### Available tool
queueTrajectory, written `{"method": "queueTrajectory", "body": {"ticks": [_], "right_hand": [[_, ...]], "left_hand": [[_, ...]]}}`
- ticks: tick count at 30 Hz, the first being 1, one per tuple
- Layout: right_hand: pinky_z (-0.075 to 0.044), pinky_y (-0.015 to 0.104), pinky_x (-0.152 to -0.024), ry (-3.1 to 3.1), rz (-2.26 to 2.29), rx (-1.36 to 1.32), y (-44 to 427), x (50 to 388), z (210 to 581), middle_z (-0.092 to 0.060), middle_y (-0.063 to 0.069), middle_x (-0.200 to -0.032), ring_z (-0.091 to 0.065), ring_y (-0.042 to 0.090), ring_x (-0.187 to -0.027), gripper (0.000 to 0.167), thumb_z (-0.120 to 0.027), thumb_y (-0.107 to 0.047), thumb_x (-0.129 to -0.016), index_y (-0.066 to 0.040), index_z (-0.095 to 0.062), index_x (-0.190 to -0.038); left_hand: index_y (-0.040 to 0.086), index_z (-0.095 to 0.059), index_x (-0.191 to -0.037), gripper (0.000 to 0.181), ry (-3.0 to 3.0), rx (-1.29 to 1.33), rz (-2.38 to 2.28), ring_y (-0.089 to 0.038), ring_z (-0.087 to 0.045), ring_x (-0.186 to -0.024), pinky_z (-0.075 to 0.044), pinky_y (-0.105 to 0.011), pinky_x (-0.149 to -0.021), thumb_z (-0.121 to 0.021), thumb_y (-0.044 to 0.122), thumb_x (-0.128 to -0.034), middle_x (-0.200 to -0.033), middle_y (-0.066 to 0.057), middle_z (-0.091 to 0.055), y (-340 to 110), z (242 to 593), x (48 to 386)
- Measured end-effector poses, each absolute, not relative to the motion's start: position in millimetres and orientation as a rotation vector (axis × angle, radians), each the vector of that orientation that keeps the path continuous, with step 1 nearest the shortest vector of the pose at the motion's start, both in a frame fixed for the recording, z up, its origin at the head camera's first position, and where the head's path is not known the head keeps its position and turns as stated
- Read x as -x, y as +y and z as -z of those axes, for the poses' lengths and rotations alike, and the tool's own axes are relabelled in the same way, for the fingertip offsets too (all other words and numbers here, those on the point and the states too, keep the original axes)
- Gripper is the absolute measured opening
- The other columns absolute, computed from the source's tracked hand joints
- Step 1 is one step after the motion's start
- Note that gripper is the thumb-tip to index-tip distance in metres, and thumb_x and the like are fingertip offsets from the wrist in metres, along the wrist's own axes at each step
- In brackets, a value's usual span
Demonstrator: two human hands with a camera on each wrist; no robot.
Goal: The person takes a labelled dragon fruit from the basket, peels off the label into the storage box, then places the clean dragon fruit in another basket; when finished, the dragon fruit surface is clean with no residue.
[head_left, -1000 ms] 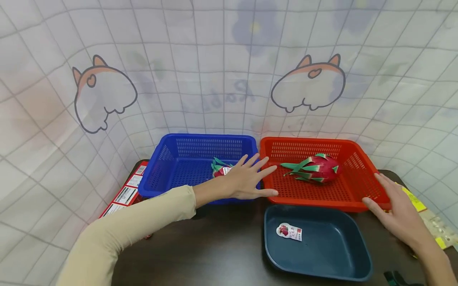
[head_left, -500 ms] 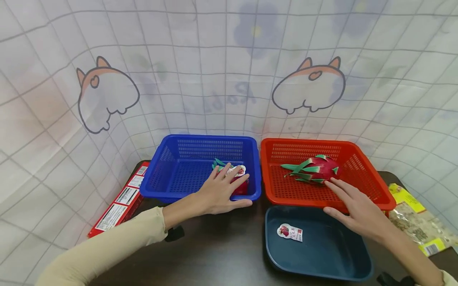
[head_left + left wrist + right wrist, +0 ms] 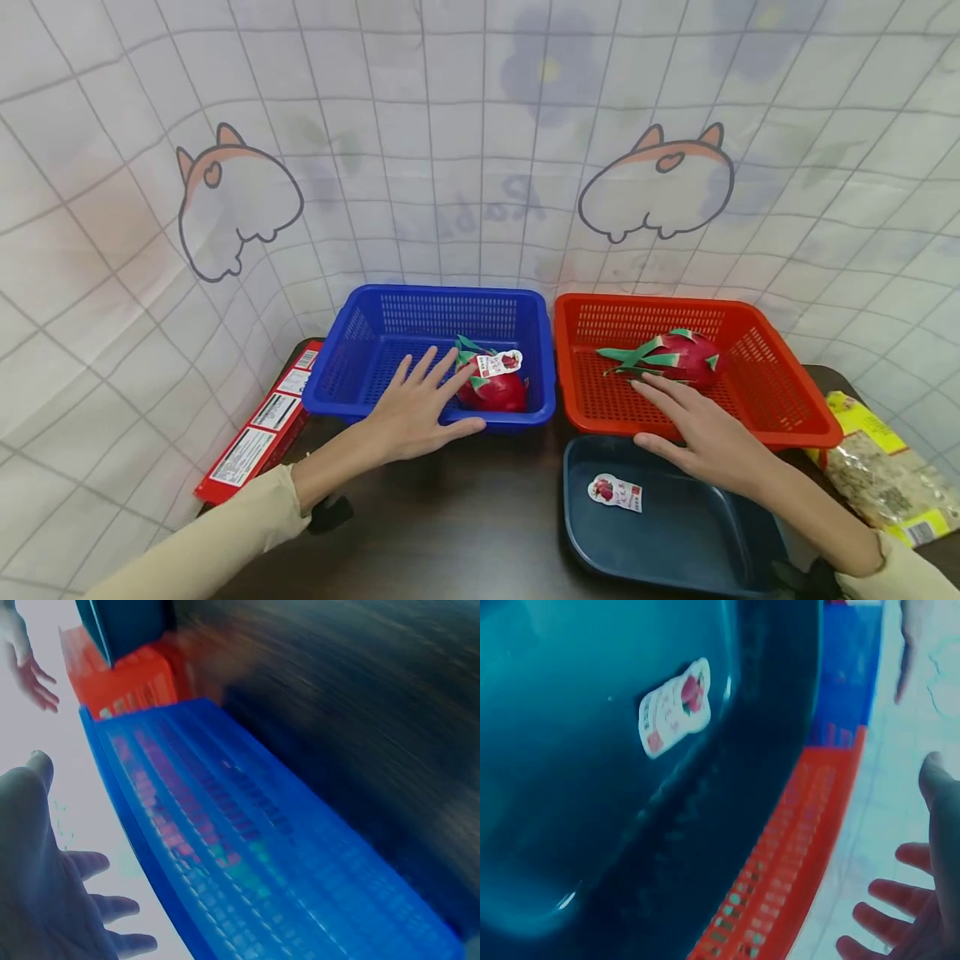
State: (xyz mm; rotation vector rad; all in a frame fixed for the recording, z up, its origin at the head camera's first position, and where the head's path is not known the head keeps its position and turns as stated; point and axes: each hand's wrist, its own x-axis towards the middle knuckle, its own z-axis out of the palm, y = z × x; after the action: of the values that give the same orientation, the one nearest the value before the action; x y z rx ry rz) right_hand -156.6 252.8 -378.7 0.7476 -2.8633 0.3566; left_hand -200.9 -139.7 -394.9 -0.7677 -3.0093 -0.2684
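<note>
My left hand (image 3: 408,414), fingers spread and holding nothing, hovers over the front edge of the blue basket (image 3: 352,408). Just right of its fingertips, a dragon fruit (image 3: 498,394) with a white sticker (image 3: 500,363) on it lies in that basket. In the right wrist view, my right hand (image 3: 922,900) has its fingers extended and apart; the head view places it above the seam between the red basket (image 3: 795,392) and the dark teal tray (image 3: 600,554). A second dragon fruit (image 3: 686,358) lies in the red basket. One loose sticker (image 3: 615,492) rests in the tray.
On the left, a red box (image 3: 255,433) with white labels leans by the blue basket. A yellow-and-clear bag of grains (image 3: 885,475) lies to the right. A patterned cloth (image 3: 480,150) hangs behind the baskets, and the dark table (image 3: 450,517) stretches in front.
My left hand has drawn back leftward from between the baskets, uncovering the stickered dragon fruit. My right hand has swung left from the red basket's right side to above the tray's back edge.
</note>
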Motion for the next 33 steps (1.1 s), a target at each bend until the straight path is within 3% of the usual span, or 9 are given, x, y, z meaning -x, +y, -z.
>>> {"method": "queueTrajectory", "body": {"ticks": [11, 19, 27, 33], "right_hand": [[-0.045, 0.057, -0.1, -2.878, -0.366, -0.95, 198, 175, 369, -0.047, 0.01, -0.148, -0.05, 0.033, -0.131, 0.068, -0.059, -0.054, -0.09, -0.018, -0.046, -0.145], [-0.044, 0.058, -0.102, -2.94, -0.451, -1.037, 150, 197, 364, -0.044, 0.014, -0.15, -0.046, 0.036, -0.135, 0.068, -0.059, -0.051, -0.09, -0.016, -0.043, -0.147], [-0.05, 0.052, -0.097, -3.049, -0.637, -1.04, 102, 223, 362, -0.038, 0.014, -0.153, -0.044, 0.037, -0.135, 0.074, -0.057, -0.054, -0.091, -0.014, -0.035, -0.15], [-0.049, 0.055, -0.098, -3.137, -0.674, -0.983, 82, 240, 365, -0.036, 0.017, -0.154, -0.045, 0.038, -0.133, 0.075, -0.054, -0.054, -0.092, -0.013, -0.033, -0.151]], "left_hand": [[0.026, -0.028, -0.154, 0.083, -2.979, 0.509, 0.439, -0.04, -0.013, -0.15, -0.009, -0.066, -0.116, -0.045, 0.072, -0.0868, -0.162, -0.01, -0.022, -194, 402, 194], [0.026, -0.023, -0.155, 0.085, -3.012, 0.34, 0.503, -0.042, -0.01, -0.15, -0.006, -0.066, -0.116, -0.043, 0.073, -0.0878, -0.163, -0.012, -0.019, -224, 402, 190], [0.023, -0.021, -0.156, 0.087, -3.01, 0.223, 0.527, -0.046, -0.009, -0.149, -0.005, -0.069, -0.115, -0.042, 0.073, -0.0882, -0.163, -0.015, -0.016, -244, 402, 190], [0.02, -0.022, -0.156, 0.087, -2.99, 0.168, 0.569, -0.046, -0.009, -0.148, -0.006, -0.07, -0.114, -0.045, 0.071, -0.0882, -0.162, -0.017, -0.017, -254, 409, 187]]}}
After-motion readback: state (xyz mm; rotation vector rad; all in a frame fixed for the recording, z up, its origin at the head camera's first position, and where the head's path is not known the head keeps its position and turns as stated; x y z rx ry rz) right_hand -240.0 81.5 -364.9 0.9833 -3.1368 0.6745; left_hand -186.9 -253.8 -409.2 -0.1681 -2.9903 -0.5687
